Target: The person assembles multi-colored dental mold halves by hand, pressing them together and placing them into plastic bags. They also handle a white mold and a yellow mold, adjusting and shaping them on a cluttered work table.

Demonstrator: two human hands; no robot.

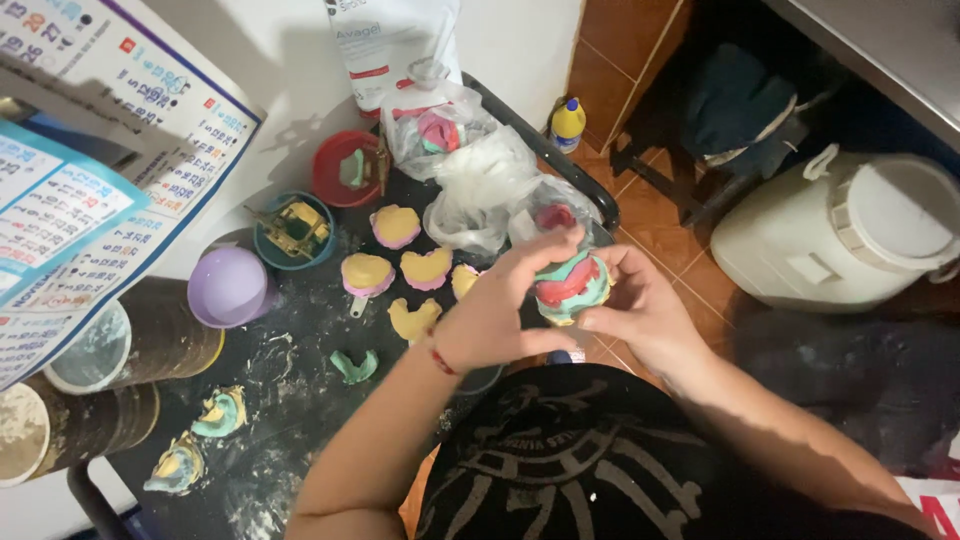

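Note:
Both my hands hold one dental cast (pixel 566 285), a lump of yellow plaster in a teal tray with a red and pink layer showing. My left hand (pixel 495 310) wraps it from the left, fingers over its top. My right hand (pixel 640 305) cups it from the right and below. I hold it above the right end of a black tabletop (pixel 290 370). On the tabletop just left of my hands lie several yellow plaster casts (pixel 427 268), some on pink bases.
A purple bowl (pixel 230 287), a teal bowl (pixel 292 230) and a red bowl (pixel 345 168) stand at the back, with clear plastic bags (pixel 470 190) beside them. Round tubs (pixel 110 350) stand at the left. A white lidded bucket (pixel 850 235) sits on the floor at the right.

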